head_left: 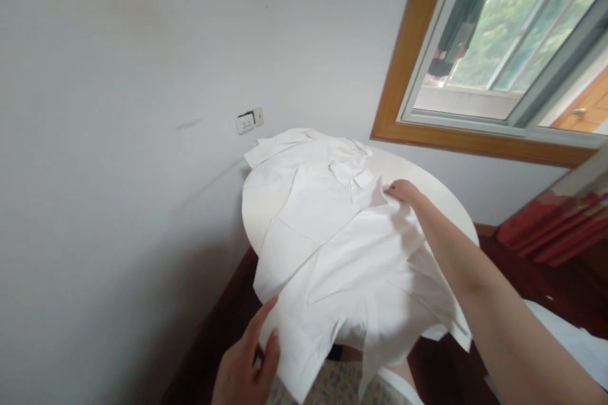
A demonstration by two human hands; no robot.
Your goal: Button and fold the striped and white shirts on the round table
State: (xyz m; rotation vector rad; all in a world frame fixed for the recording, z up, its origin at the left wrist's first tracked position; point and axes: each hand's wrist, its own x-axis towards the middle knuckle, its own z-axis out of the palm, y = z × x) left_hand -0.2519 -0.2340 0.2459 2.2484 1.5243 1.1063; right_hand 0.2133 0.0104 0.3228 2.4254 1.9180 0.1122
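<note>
A white collared shirt (327, 253) lies spread over a round table, one side folded across its front and its lower part hanging over the near edge. My left hand (249, 351) pinches the fabric at the near left corner, between thumb and fingers. Farther off, my right hand (401, 190) grips the shirt near the shoulder, to the right of the collar (349, 174), and lifts the cloth a little there. More white cloth (304, 145) lies at the table's far side, beyond the collar.
The round white table (444, 193) stands against the wall (142, 76), below a wall socket (246, 123). A wood-framed window (413, 44) is at the right. Red fabric (555, 228) hangs at the far right, and a white surface (567, 335) shows at lower right.
</note>
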